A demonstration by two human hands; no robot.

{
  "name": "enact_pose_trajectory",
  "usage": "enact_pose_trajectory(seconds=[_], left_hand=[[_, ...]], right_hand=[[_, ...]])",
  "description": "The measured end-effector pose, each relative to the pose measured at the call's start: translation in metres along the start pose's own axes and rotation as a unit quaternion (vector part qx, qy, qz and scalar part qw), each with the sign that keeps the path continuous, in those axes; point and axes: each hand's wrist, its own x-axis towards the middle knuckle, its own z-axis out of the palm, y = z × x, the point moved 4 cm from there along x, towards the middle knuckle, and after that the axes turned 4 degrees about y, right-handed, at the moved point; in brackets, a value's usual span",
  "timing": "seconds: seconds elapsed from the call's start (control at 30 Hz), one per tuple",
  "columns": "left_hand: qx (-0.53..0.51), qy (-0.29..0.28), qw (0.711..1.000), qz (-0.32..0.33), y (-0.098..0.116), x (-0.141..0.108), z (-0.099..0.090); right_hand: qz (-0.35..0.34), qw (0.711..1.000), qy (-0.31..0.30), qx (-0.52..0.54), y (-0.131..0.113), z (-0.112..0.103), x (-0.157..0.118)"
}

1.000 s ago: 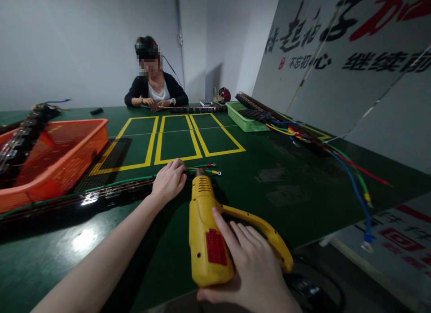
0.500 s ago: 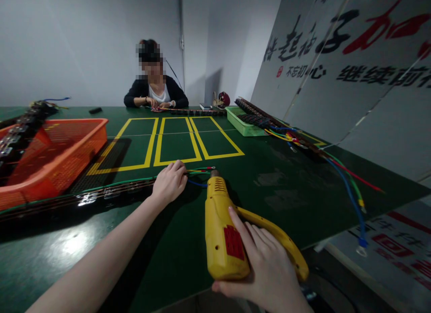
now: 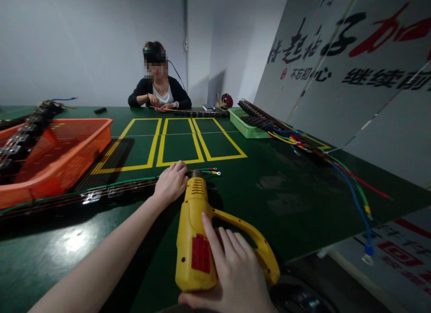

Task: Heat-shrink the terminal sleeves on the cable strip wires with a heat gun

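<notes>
My right hand (image 3: 232, 263) grips a yellow heat gun (image 3: 197, 232) with a red label. Its metal nozzle (image 3: 196, 173) points away from me, right beside my left hand (image 3: 171, 182). The left hand is closed around the wire end of a long dark wiring harness (image 3: 124, 190) lying on the table. Past its fingers, wires with ring terminals (image 3: 218, 173) stick out to the right behind the nozzle; what the fingers pinch is partly hidden.
An orange basket (image 3: 101, 138) with dark harness strips stands left. A green basket (image 3: 244, 124) with more harnesses (image 3: 266, 113) sits at the back right; its coloured wires (image 3: 357, 191) hang over the table edge. A person (image 3: 160, 88) sits across the green table (image 3: 235, 187).
The heat gun in my right hand has moved left, its nozzle shifting from the wire tips to close beside my left hand. My left hand keeps its hold.
</notes>
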Motion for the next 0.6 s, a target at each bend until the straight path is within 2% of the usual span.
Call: enact_pose_trajectory(seconds=[0.27,0.5,0.6], left_hand=[[-0.006,0.001,1.000,0.012,0.000,-0.001,-0.002],[-0.007,0.001,1.000,0.025,0.002,-0.003,-0.005],[-0.011,-0.001,1.000,0.027,0.002,-0.004,-0.005]], right_hand=[[0.013,1.000,-0.017,0.021,0.009,-0.002,0.000],[0.049,0.998,-0.046,0.019,0.042,-0.008,-0.010],[0.063,0.998,-0.022,0.008,0.053,-0.009,-0.019]])
